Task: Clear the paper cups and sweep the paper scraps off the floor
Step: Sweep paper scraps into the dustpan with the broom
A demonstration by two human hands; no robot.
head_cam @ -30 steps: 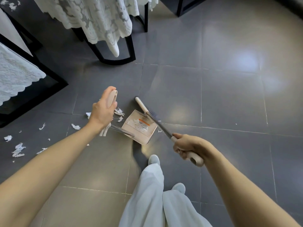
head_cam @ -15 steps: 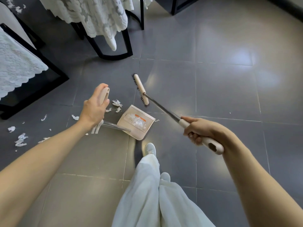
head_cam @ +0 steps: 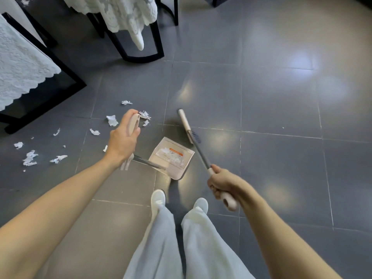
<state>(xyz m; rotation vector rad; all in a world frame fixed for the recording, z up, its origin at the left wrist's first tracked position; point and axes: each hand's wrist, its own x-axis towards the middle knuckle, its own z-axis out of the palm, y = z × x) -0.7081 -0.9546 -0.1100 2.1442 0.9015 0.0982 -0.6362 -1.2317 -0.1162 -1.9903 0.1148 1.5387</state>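
Observation:
My left hand [head_cam: 122,140] grips the top of the dustpan's long handle; the beige dustpan [head_cam: 173,158] sits on the grey tiles in front of my feet and holds a few white scraps. My right hand [head_cam: 222,184] holds the broom's handle, and the beige broom head [head_cam: 184,122] rests on the floor just beyond the pan's right corner. White paper scraps [head_cam: 111,120] lie scattered to the left of the pan, with more scraps [head_cam: 30,158] further left. No paper cups are in view.
A black-framed table with a white lace cloth [head_cam: 22,73] stands at the left. A black chair frame [head_cam: 141,55] draped in lace is at the top centre. My white shoes [head_cam: 158,197] stand just behind the dustpan. Bare tiles stretch to the right.
The broom head lifted off the pan, swung out past it, then came back down close to the pan's far right corner. My left hand stayed on the dustpan handle. The view shifted slightly.

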